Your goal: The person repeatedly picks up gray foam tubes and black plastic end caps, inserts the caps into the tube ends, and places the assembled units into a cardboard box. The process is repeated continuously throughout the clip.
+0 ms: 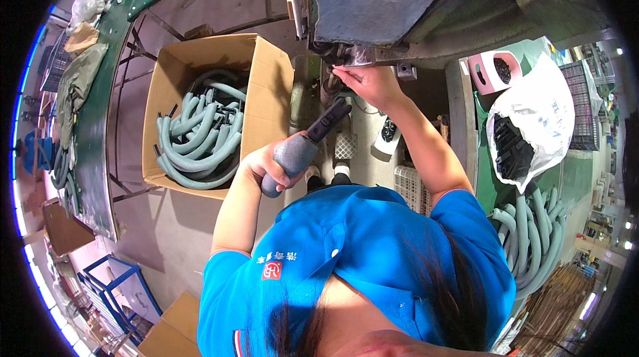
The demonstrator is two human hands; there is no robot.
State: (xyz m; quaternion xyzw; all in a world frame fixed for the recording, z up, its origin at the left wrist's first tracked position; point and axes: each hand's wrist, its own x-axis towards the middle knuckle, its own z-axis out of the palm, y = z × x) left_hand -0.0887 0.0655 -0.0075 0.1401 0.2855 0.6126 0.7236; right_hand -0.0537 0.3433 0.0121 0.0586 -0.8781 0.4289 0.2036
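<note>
My left hand point(267, 163) is wrapped round a thick grey foam-covered tube point(297, 153). From the tube's upper end a black plastic end piece point(329, 121) sticks out, tilted up toward the machine. My right hand point(374, 84) reaches to the lower front of the dark metal machine point(379, 1), its thumb and fingertips pinched together beside the machine's small metal tooling. What the fingertips hold, if anything, is too small to tell. The black end piece points at the gap just below them.
At left, an open cardboard box point(267, 84) holds several grey foam tubes. The right-hand green bench bears a white sack point(542, 121) of black plastic parts, a pink container point(480, 71) of small dark pieces and more grey tubes point(532, 230). A foot pedal point(345, 146) lies below the machine.
</note>
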